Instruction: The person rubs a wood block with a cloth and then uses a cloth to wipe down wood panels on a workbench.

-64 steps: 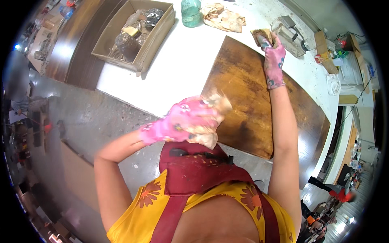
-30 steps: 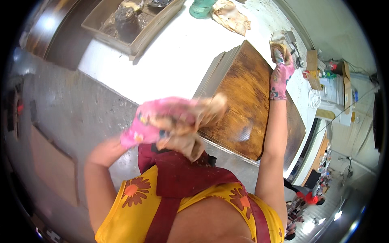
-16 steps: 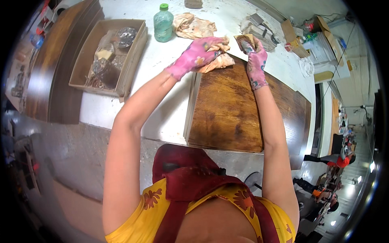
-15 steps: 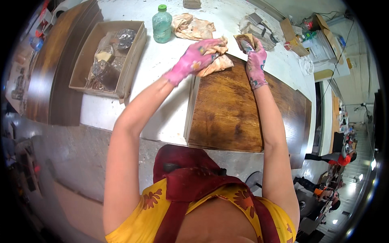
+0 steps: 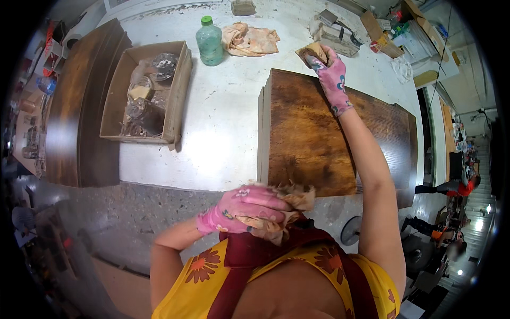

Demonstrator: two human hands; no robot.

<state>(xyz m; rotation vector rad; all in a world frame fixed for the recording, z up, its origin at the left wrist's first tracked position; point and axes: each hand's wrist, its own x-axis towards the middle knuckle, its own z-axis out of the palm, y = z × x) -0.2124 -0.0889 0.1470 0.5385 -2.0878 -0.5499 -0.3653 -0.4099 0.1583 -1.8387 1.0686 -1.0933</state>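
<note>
My left hand [image 5: 243, 207], in a pink flowered glove, is closed around a crumpled, brown-stained rag [image 5: 272, 227] at the near edge of the stacked wooden boards, close to my body. The top board [image 5: 305, 143] has a dark brown, blotchy wood-grain face. Beyond its far edge, my right hand [image 5: 334, 80], gloved alike, grips a yellowish sponge [image 5: 313, 51] with brown stain on it. The right forearm stretches over the boards and hides part of their surface.
On the white table [image 5: 218, 133] stand a cardboard box [image 5: 180, 101] of jars, a green-capped bottle [image 5: 209, 45] and a second rag [image 5: 249, 40]. More dark boards [image 5: 79, 111] lie at the left. A block-shaped bundle [image 5: 334, 37] sits at the far right.
My left hand has swept the rag from the board's far edge toward my body, past the near edge. My right hand still holds the sponge near the far edge. The view has shifted slightly.
</note>
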